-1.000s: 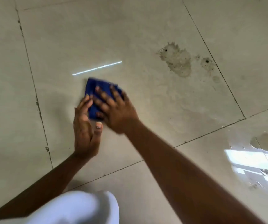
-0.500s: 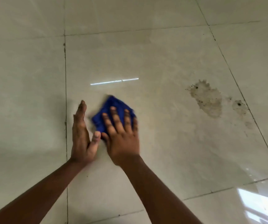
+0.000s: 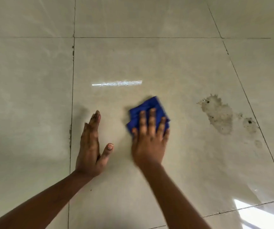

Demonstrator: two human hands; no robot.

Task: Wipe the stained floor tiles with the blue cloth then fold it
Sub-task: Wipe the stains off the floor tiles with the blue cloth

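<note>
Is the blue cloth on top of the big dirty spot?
No, the blue cloth lies under the right hand, apart from the big stain farther right.

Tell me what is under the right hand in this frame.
The right hand presses flat on the blue cloth, which lies on the floor tile. The cloth's far part shows beyond the fingers; whatever tile surface lies beneath it is covered.

Bare tile [image 3: 182,66] all round, no obstacles.
</note>
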